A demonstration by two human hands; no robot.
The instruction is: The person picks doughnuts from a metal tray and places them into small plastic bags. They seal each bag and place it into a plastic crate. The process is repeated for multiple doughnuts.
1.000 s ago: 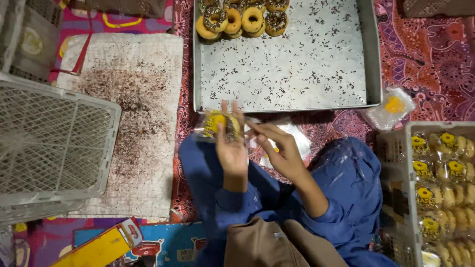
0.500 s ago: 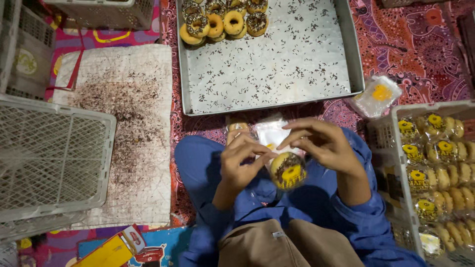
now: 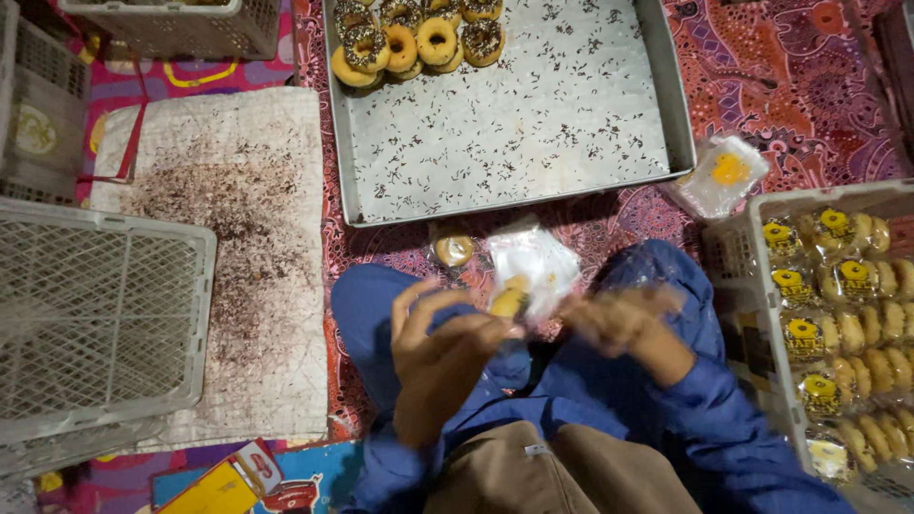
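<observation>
My left hand (image 3: 440, 357) is raised over my blue-clad lap, and its fingertips pinch the edge of a clear plastic bag with a yellow label (image 3: 529, 269). To its right, my right hand (image 3: 624, 319) is blurred by motion, and I cannot tell whether it holds anything. A metal tray (image 3: 533, 143) dusted with chocolate sprinkles lies ahead of me. Several sprinkle-topped doughnuts (image 3: 417, 40) sit in its far left corner.
A white crate (image 3: 738, 247) at the right holds several bagged doughnuts (image 3: 838, 314). A loose labelled bag (image 3: 719, 173) lies beside the tray. A sprinkle-covered white cloth (image 3: 238, 247) and empty mesh crates (image 3: 90, 319) are at the left. A patterned mat covers the floor.
The packaged doughnut both hands held half a second ago is no longer between them. My right hand has swung right, and my left hand now pinches a plastic bag.
</observation>
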